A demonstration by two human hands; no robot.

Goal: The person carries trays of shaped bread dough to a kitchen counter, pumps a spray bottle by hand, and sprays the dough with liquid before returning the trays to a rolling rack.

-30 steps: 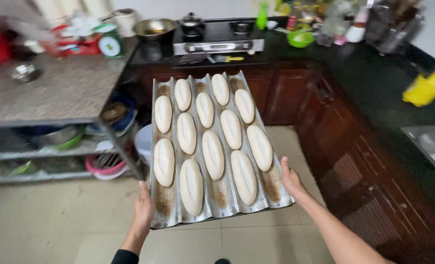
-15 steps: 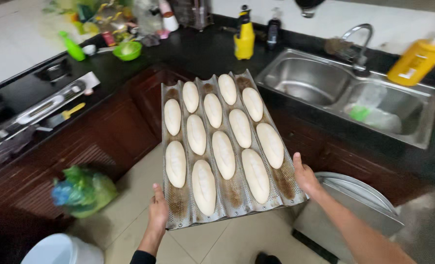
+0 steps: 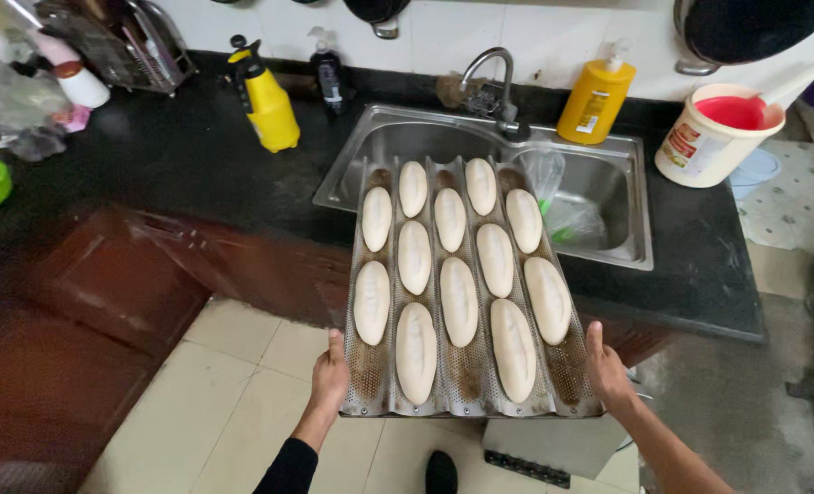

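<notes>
We carry a perforated metal baguette tray [image 3: 466,293] level in front of us, our left hand [image 3: 330,382] and right hand [image 3: 608,375] each clasped on a near corner so the twelve pale dough loaves [image 3: 459,300] stay in their channels. The tray's far end hangs over the steel sink [image 3: 622,220] and black countertop [image 3: 160,165]. Open tiled floor [image 3: 215,412] lies to the left, and a metal box [image 3: 553,444] sits just under the near edge.

We see a perforated, grooved metal baking tray [image 3: 368,370] held level above the floor, carrying twelve pale raw dough loaves [image 3: 459,301].
</notes>
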